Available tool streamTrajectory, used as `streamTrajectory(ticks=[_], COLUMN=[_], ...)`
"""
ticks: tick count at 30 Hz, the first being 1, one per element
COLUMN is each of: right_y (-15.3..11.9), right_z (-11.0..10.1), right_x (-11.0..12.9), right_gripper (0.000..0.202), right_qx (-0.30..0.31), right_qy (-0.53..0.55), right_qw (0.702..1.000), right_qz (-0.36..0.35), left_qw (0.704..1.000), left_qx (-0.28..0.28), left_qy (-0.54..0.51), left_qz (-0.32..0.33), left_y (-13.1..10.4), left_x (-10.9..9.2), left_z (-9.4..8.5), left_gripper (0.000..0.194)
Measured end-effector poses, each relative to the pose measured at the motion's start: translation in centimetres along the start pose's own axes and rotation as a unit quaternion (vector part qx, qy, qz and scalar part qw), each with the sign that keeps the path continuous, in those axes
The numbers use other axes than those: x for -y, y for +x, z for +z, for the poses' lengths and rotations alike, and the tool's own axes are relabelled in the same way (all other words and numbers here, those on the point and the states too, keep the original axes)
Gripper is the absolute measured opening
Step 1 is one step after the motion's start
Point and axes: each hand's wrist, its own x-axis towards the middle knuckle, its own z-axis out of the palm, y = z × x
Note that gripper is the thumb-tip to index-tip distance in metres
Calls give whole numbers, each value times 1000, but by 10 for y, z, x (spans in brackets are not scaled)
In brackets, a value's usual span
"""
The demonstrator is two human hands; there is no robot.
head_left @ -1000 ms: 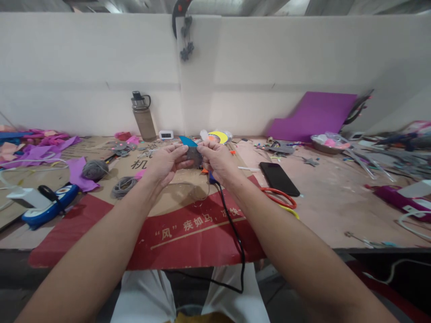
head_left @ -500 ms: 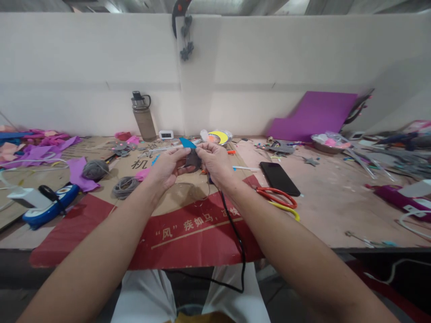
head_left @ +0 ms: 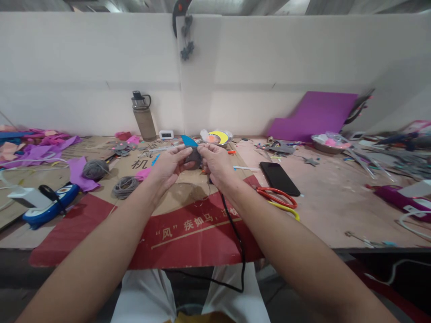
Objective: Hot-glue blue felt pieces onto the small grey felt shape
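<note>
Both hands meet over the cardboard [head_left: 182, 184] at the middle of the table. Between them is a small dark grey piece, perhaps felt [head_left: 193, 158], with a blue pointed piece [head_left: 189, 141] standing up from its top. My left hand [head_left: 171, 166] pinches the grey piece from the left, fingers closed. From the right, my right hand [head_left: 215, 162] grips it near the blue piece, thumb and fingertips together. A thin strand hangs below my right hand. Fingers hide part of the grey piece.
Grey yarn balls [head_left: 95, 170] lie at left near a blue power strip [head_left: 50, 206]. To the right are a black phone [head_left: 279, 178] and red-handled scissors [head_left: 278, 197]. A bottle [head_left: 143, 117] stands behind. A black cable [head_left: 235, 229] hangs over the table edge.
The blue and grey pieces have tilted slightly between my fingers. My right hand has shifted a little to the right; the things on the table look the same.
</note>
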Motion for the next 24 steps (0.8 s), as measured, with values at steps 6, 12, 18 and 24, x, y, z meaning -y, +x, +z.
streamTrajectory(ticks=[6, 12, 18, 24], right_y=[-3, -3, 1, -4], right_z=[2, 5, 1, 3], right_x=[-1, 0, -4, -3], right_gripper=[11, 9, 11, 13], right_qx=[6, -8, -45, -10], right_qy=[-11, 7, 24, 8], right_qw=[1000, 1000, 999, 1000], right_qz=[-16, -26, -14, -17], left_qw=[1000, 1000, 999, 992], left_qx=[-12, 17, 7, -50], left_qy=[-6, -9, 4, 31], left_qz=[9, 12, 47, 108], left_y=[2, 5, 5, 4], left_x=[2, 6, 12, 10], left_z=[-4, -5, -4, -7], left_gripper=[6, 10, 24, 34])
